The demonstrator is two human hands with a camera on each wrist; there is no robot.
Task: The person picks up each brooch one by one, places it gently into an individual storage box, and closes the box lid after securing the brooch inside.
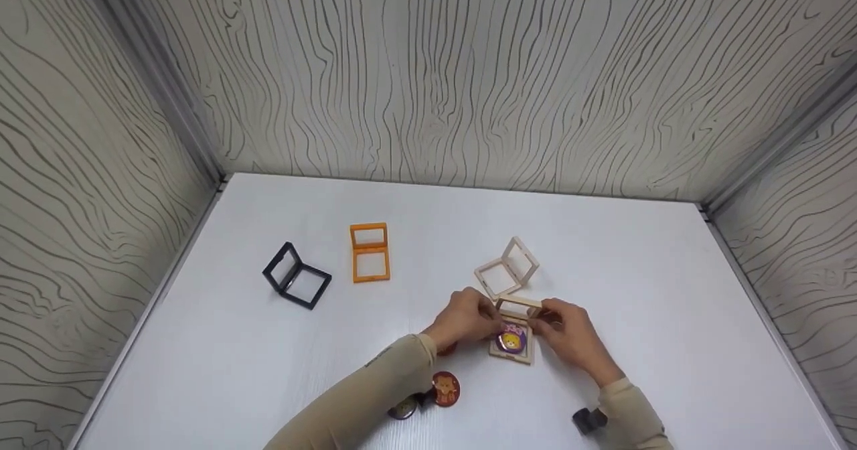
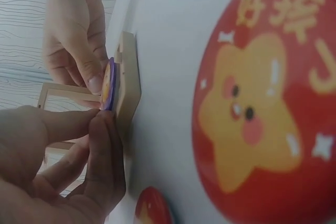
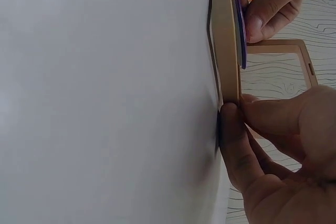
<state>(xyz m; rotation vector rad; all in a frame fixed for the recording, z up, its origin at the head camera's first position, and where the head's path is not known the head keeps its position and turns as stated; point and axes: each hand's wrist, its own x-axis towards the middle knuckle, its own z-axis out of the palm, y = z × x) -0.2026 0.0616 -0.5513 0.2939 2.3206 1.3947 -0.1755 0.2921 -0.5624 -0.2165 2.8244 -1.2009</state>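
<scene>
A light wooden display frame [image 1: 494,351] lies unfolded on the table between both hands, its cover raised. On its lower half sits a round purple badge [image 1: 511,341] with a yellow bear face; the right wrist view shows it standing slightly proud of the frame. My left hand [image 1: 469,319] pinches the badge's edge with thumb and fingertip, beside the frame's left side. My right hand [image 1: 569,333] grips the frame's right side near the hinge between thumb and fingers. In the left wrist view a red badge [image 2: 247,103] with a yellow star looms close.
Farther back stand an open black frame [image 1: 301,282], an orange frame [image 1: 370,262] and a pale frame [image 1: 505,269]. Near my left forearm lie a red badge [image 1: 445,389] and a dark badge [image 1: 404,408]. Small black objects [image 1: 589,420] rest by my right sleeve.
</scene>
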